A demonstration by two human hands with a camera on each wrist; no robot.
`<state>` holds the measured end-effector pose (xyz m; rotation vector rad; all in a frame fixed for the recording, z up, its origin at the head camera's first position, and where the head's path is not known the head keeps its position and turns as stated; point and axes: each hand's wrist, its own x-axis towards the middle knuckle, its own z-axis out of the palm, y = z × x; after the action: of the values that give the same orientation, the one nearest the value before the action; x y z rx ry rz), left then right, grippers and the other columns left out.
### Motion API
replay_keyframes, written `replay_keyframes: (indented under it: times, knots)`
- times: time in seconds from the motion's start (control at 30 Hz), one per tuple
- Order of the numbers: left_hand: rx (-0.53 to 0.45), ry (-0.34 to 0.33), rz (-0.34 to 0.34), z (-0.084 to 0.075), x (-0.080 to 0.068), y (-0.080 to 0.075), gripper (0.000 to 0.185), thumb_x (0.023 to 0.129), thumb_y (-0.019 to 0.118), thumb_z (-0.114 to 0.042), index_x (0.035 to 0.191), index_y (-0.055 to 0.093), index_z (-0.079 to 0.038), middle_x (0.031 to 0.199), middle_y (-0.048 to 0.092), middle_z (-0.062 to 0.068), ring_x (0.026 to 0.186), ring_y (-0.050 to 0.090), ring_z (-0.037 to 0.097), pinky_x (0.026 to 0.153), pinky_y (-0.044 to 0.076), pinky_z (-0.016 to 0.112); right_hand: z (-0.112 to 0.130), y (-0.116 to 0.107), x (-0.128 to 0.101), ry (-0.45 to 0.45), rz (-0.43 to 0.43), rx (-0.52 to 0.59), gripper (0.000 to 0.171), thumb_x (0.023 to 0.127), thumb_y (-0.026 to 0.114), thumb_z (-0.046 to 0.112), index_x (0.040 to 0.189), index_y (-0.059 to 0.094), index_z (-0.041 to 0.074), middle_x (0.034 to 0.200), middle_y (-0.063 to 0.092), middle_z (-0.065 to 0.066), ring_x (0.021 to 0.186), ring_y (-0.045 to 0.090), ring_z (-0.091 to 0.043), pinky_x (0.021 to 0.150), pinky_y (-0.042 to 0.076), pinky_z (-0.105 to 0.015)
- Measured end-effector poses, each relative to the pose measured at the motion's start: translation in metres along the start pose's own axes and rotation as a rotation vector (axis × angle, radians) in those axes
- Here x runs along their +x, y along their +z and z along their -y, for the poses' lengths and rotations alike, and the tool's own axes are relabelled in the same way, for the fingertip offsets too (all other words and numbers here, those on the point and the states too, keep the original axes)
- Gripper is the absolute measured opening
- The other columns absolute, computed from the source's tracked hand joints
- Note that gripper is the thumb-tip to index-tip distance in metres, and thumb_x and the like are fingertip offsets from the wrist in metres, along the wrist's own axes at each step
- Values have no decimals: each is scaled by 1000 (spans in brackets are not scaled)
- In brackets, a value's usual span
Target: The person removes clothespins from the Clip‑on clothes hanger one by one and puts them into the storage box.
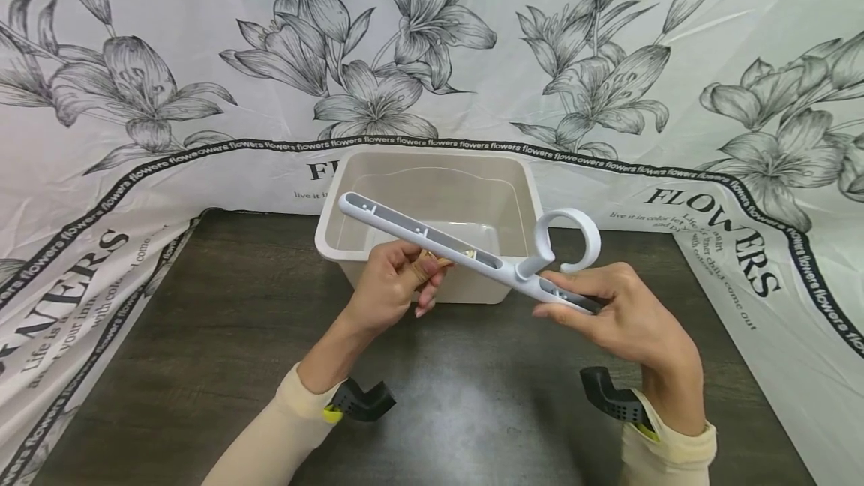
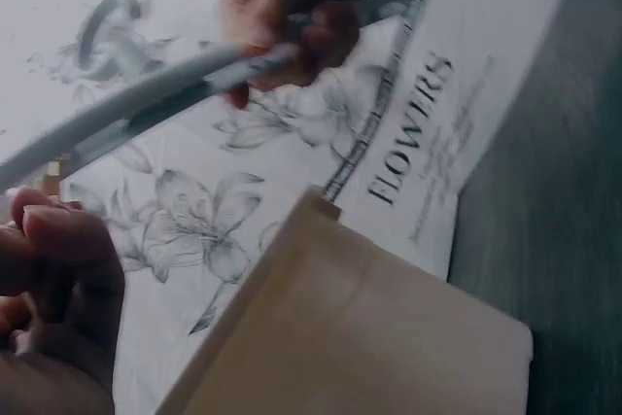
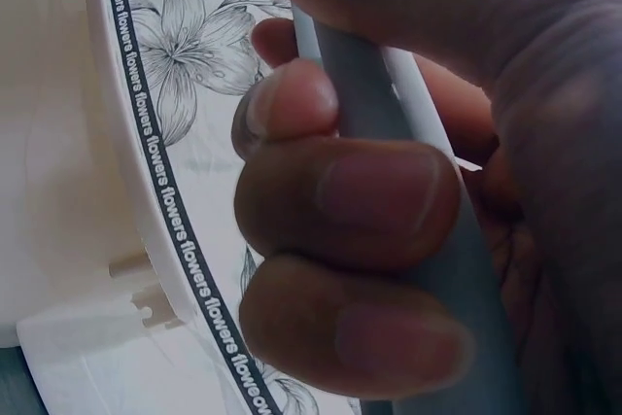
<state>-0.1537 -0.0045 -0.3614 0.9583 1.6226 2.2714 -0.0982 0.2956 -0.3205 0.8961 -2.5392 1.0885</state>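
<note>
Two hands holding a white hanger bar above a beige bin, head view.

At centre left, the left hand [image 1: 394,287] curls its fingers under the middle of the white hanger bar [image 1: 432,240], pinching a small tan piece against it. The bar slants from upper left to lower right, in front of the empty beige bin [image 1: 351,250] on the dark table [image 1: 202,336]. Its round hook [image 1: 574,235] rises near the right end. At centre right, the right hand [image 1: 624,321] grips that end, fingers wrapped tightly round it. A flower-printed sheet [image 1: 135,96] lines the background.
</note>
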Motion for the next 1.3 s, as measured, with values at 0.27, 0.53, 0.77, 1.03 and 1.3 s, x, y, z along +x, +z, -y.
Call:
replay_keyframes:
  times: [0.27,0.53,0.77,1.03,1.3]
  knots:
    - [-280,-196,-174,1,-5,20,21,107,53,-16,103,62,2,77,50,0,52,39,5,48,39,18,1,2,3,42,5,19,46,78,88,5,121,76,13,95,76,8,65,52,-1,57,42,-16]
    - [-242,-103,-253,5,-1,25,16,106,51,-2,93,58,-8,77,52,0,55,43,6,50,41,19,1,4,5,48,1,23,46,78,88,5,122,76,13,96,76,7,63,51,1,55,42,-16]
    - [5,-5,-383,-3,6,5,8,96,58,13,104,57,10,75,58,6,56,51,11,52,46,21,-3,6,5,76,13,13,45,78,88,8,121,76,13,81,71,10,56,39,4,47,35,-16]
    - [127,-119,-220,-8,6,-12,17,98,62,6,112,58,14,77,66,4,58,58,11,55,53,26,-11,3,1,59,-14,-52,44,77,90,9,119,78,15,67,59,14,54,42,3,46,35,-13]
    - [212,-55,-233,-2,3,-13,12,97,65,5,105,60,12,86,71,23,61,65,12,57,56,26,-10,1,2,47,-38,-47,41,76,89,4,115,79,14,66,57,12,54,39,6,46,33,-13]
